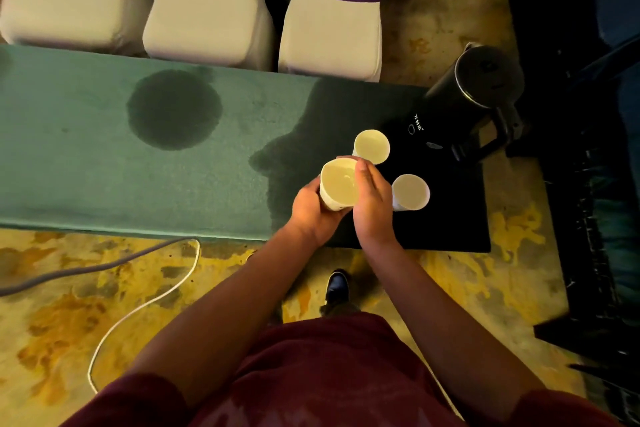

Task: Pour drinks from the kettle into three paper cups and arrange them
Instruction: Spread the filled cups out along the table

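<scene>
While kettle (485,87) stands, both hands grip cup (338,186).

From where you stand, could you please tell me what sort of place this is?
Probably a banquet or conference hall: white fabric-covered chairs with purple sashes, a long green cloth-covered table, and patterned yellow carpet.

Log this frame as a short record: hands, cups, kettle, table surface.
left hand: gripping held paper cup
right hand: on the same cup's other side
standing cups: far paper cup, near paper cup, both upright
kettle: black, unheld, at table's right end
tablecloth: green, with dark wet patch
</scene>
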The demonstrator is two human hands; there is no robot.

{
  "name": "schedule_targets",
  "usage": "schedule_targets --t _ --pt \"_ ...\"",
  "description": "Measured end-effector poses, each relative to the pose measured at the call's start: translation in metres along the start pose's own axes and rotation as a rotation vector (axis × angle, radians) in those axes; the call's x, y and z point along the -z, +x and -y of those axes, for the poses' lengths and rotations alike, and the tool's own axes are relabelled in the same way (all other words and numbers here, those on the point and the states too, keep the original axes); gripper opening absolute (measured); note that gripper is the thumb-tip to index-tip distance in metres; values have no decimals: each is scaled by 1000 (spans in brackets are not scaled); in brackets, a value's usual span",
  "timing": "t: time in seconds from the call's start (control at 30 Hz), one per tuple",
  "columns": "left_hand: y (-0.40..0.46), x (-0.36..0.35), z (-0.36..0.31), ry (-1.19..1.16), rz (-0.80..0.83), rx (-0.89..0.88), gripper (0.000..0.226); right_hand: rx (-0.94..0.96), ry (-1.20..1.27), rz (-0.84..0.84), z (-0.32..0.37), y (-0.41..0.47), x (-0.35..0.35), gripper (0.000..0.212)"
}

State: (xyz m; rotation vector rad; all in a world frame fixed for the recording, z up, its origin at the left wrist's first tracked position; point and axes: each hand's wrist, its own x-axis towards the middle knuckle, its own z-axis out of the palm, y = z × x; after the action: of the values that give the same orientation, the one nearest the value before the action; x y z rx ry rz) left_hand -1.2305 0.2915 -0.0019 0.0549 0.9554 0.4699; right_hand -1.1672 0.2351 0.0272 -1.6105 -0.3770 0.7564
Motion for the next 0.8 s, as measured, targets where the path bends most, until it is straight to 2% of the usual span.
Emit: schedule_targets --t 0.27,0.53,0.8 --pt "-3 -8 -42 5 44 2 21 72 85 12 20 3 -33 32" --pt "2 -9 -107 160 72 -10 19 89 82 -48 28 23 -89 39" --pt "30 -19 -144 147 51 -20 23 101 10 -83 22 68 -123 28"
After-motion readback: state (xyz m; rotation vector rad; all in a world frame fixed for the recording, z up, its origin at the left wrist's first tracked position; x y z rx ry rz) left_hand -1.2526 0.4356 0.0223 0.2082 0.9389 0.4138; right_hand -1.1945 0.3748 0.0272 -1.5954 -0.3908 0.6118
